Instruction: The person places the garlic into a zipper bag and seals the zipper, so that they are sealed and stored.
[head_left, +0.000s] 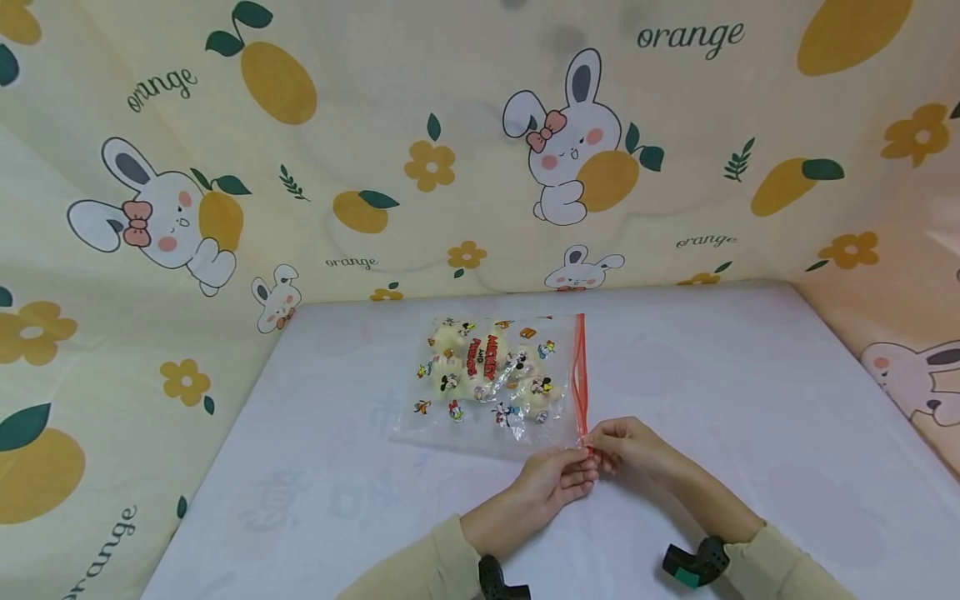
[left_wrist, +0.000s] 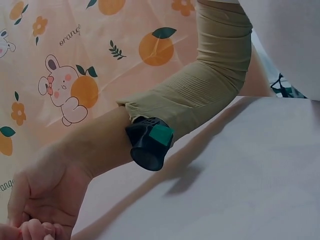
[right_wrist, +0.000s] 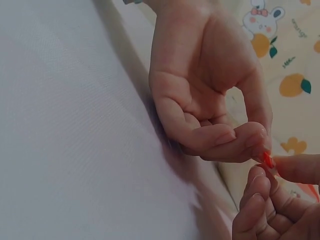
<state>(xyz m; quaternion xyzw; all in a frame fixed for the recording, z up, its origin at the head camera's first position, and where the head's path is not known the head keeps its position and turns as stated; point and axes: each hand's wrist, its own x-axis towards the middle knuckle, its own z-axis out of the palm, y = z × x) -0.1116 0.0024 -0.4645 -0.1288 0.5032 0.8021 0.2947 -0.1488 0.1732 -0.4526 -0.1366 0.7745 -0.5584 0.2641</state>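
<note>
A clear zip bag (head_left: 480, 433) printed with cartoon mice and red "Mickey and Friends" lettering lies flat on the white table. Several pale yellow, rounded items (head_left: 448, 337) are inside; their kind is hard to tell through the print. Its red zip edge (head_left: 580, 375) faces right. My left hand (head_left: 551, 483) pinches the near end of that edge between thumb and fingers. Right beside it, my right hand (head_left: 633, 442) pinches the same corner, fingertips almost touching the left ones. In the right wrist view, a red bit of the zip (right_wrist: 268, 160) shows between the fingertips.
A cloth (head_left: 465, 150) printed with rabbits and oranges hangs behind and at both sides of the white table (head_left: 315, 500). Black cameras sit on the left wrist (head_left: 501, 579) and right wrist (head_left: 697, 562).
</note>
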